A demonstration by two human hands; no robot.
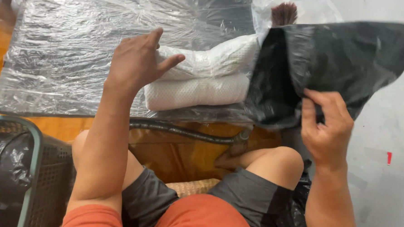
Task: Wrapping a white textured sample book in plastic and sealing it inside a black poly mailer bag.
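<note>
A seated person in an orange shirt and dark grey shorts works over a low surface wrapped in crinkled clear plastic sheeting [68, 53], seen from above by a head-worn camera. The left hand [138, 63] lies on the near end of a white textured bundle [199, 79], fingers loosely spread and not clenched, the thumb pointing along the bundle's upper fold; it presses on the bundle rather than gripping it. The bundle, which looks like 2 soft white rolls stacked one on the other, lies on the plastic sheeting with its far end touching the mouth of a black plastic bag [336, 60]. The right hand [326, 128] pinches the lower edge of that bag between thumb and fingers, holding the bag raised and spread open to the right of the bundle. Whether the bundle's end is already inside the bag cannot be told, since the bag's edge covers it.

A dark ribbed hose [183, 131] runs along the near edge of the covered surface, just above the person's bare knees. At the lower left stands a dark mesh basket with a pale green rim [35, 156], holding crumpled black plastic. Orange sheeting shows under the hose, and grey floor [385, 180] lies to the right. A dark bristly tuft [284, 13] shows beyond the bag's upper edge.
</note>
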